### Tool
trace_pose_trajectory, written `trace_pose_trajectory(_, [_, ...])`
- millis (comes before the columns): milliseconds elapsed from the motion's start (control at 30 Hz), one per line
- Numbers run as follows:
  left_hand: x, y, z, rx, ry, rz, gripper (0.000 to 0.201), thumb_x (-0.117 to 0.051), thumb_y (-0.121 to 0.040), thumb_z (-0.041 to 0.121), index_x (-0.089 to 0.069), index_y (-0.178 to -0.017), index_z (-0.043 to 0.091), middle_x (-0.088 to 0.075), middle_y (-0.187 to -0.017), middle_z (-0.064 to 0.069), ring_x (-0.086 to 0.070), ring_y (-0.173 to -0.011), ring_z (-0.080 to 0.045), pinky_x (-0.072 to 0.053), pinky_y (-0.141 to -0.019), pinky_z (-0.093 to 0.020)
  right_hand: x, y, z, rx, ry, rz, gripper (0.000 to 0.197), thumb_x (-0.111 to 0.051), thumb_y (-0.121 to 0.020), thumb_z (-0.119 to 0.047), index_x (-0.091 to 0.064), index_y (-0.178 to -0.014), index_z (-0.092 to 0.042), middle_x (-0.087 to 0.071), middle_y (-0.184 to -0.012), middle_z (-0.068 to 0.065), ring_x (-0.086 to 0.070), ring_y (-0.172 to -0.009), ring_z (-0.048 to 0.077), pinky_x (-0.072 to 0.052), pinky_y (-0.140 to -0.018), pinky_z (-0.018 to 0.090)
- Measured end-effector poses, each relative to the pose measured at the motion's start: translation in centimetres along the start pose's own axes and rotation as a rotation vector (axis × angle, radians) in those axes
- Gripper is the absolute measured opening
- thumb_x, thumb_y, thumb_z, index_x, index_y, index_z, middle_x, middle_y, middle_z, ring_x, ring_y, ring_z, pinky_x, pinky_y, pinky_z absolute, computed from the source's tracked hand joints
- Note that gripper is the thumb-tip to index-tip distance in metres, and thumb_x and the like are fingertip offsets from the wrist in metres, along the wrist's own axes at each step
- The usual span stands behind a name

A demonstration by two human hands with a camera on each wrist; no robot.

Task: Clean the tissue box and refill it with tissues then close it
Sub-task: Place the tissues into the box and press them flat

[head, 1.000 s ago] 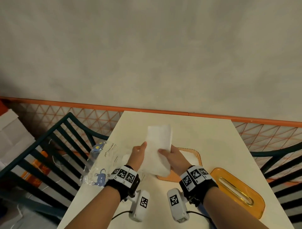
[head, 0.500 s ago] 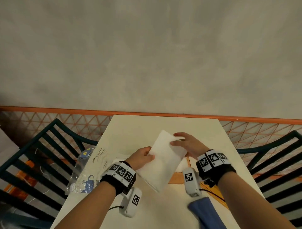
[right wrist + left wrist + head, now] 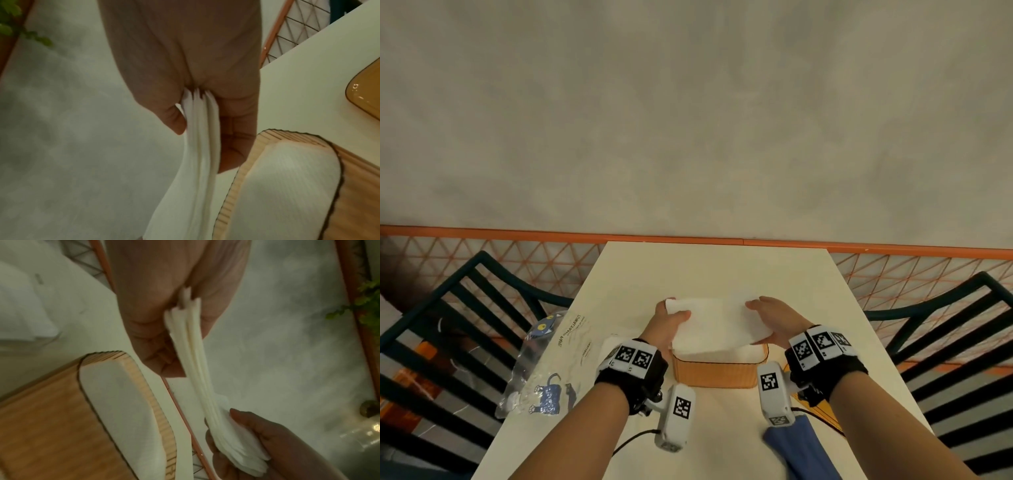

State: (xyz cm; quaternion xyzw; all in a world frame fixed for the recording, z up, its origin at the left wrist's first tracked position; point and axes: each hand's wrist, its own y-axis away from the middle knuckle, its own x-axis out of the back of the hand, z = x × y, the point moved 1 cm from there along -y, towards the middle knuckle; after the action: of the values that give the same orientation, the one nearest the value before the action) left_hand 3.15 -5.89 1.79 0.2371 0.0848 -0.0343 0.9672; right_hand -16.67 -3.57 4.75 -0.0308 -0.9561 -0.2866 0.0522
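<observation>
Now, tissue stack btwn both hands, above open box

One wooden tissue box sits at the table's centre. One stack of tissues hangs above it, with two hands on it: left hand at 9 o'clock, right hand at 3. One amber lid, one blue cloth at 5 o'clock, one plastic wrapper, two dark chairs.

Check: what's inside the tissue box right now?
The wooden tissue box already holds white tissues near its rim. Both hands, left hand and right hand, hold another tissue stack above it. That stack hides the box's far side; depth is hidden.
</observation>
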Motion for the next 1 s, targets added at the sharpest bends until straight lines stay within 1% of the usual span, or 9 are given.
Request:
trace_pose_trajectory(67, [-0.3, -0.4, 1.1, -0.039, -0.051, 0.025, 0.055, -0.053, -0.092, 0.006, -0.029, -0.140, 0.018, -0.051, -0.113, -0.009, -0.053, -0.095, -0.026, -0.048, -0.081, -0.039, 0.2, -0.6, -0.5, 0.024, 0.011, 0.021, 0.027, -0.047, -0.093, -0.014, -0.047, -0.117, -0.002, -0.045, -0.130, 0.020, -0.047, -0.116, 0.037, -0.052, -0.063, 0.039])
trace_pose_trajectory(133, [-0.5, -0.9, 2.1, -0.057, -0.089, 0.031, 0.063, -0.054, -0.091, 0.004, -0.023, -0.144, 0.021, -0.046, -0.129, -0.015, -0.051, -0.101, -0.028, -0.046, -0.089, -0.042, 0.3, -1.0, -1.0, 0.064, 0.039, 0.048, 0.034, -0.049, -0.091, -0.011, -0.045, -0.122, 0.002, -0.047, -0.129, 0.021, -0.047, -0.117, 0.039, -0.055, -0.071, 0.045])
trace_pose_trajectory(233, [-0.6, -2.2, 2.6, -0.118, -0.242, 0.060, 0.069, -0.055, -0.089, 0.001, -0.020, -0.145, 0.022, -0.043, -0.139, -0.019, -0.051, -0.117, -0.035, -0.044, -0.101, -0.045, 0.6, -1.7, -1.3, 0.139, 0.078, 0.160, 0.020, -0.049, -0.090, -0.006, -0.050, -0.107, 0.004, -0.052, -0.108, 0.018, -0.052, -0.101, 0.035, -0.053, -0.084, 0.048])
trace_pose_trajectory(300, [-0.6, -2.8, 2.1, -0.185, -0.417, 0.088, 0.069, -0.053, -0.089, -0.001, -0.020, -0.145, 0.019, -0.048, -0.136, -0.021, -0.051, -0.120, -0.035, -0.044, -0.102, -0.041, 0.6, -2.1, -0.8, 0.160, 0.193, 0.243, 0.006, -0.051, -0.087, -0.004, -0.051, -0.082, 0.000, -0.051, -0.083, 0.013, -0.051, -0.078, 0.027, -0.051, -0.075, 0.041])
trace_pose_trajectory(400, [-0.5, -3.8, 0.4, -0.208, -0.639, 0.103, 0.070, -0.053, -0.090, 0.001, -0.018, -0.147, 0.021, -0.041, -0.143, -0.023, -0.045, -0.131, -0.031, -0.039, -0.107, -0.035, 0.3, -2.8, 0.8, 0.097, 0.401, 0.329, 0.029, -0.056, -0.085, -0.007, -0.040, -0.062, -0.012, -0.043, -0.065, 0.002, -0.048, -0.071, 0.022, -0.040, -0.063, 0.028])
trace_pose_trajectory(533, [-0.8, -5.0, -2.0, -0.211, -0.841, 0.089, 0.070, -0.050, -0.092, 0.002, -0.013, -0.149, 0.019, -0.039, -0.146, -0.020, -0.043, -0.132, -0.027, -0.038, -0.103, -0.029, 0.3, -3.7, 3.0, 0.021, 0.579, 0.305, 0.014, -0.061, -0.084, -0.014, -0.048, -0.090, -0.011, -0.052, -0.093, 0.005, -0.050, -0.090, 0.021, -0.042, -0.076, 0.027])
trace_pose_trajectory(700, [-1.1, -5.5, -3.3, -0.310, -1.138, 0.058, 0.065, -0.044, -0.094, 0.001, -0.015, -0.149, 0.018, -0.032, -0.147, -0.011, -0.034, -0.135, -0.023, -0.033, -0.109, -0.029, 0.2, -4.1, 4.1, 0.068, 0.670, 0.284, 0.037, -0.058, -0.086, -0.011, -0.046, -0.121, -0.005, -0.057, -0.122, 0.015, -0.056, -0.111, 0.029, -0.047, -0.086, 0.030])
trace_pose_trajectory(867, [-0.1, -4.5, -2.7, -0.610, -1.469, 0.034, 0.044, -0.052, -0.091, 0.017, -0.047, -0.133, 0.028, -0.031, -0.142, 0.001, -0.030, -0.129, -0.020, -0.036, -0.100, -0.033, -0.4, -3.1, 4.3, 0.396, 0.997, 0.338, 0.060, -0.059, -0.086, -0.007, -0.031, -0.138, -0.011, -0.037, -0.137, 0.012, -0.046, -0.120, 0.026, -0.045, -0.095, 0.030])
trace_pose_trajectory(1000, [0.8, -3.8, -2.4, -0.580, -1.649, -0.239, 0.043, -0.055, -0.090, 0.031, -0.048, -0.132, 0.036, -0.026, -0.151, 0.010, -0.022, -0.139, -0.012, -0.019, -0.109, -0.039, 0.0, -3.0, 4.7, 0.575, 1.289, 0.233, 0.063, -0.064, -0.085, -0.021, -0.034, -0.141, -0.025, -0.029, -0.146, 0.003, -0.037, -0.130, 0.023, -0.027, -0.111, 0.041])
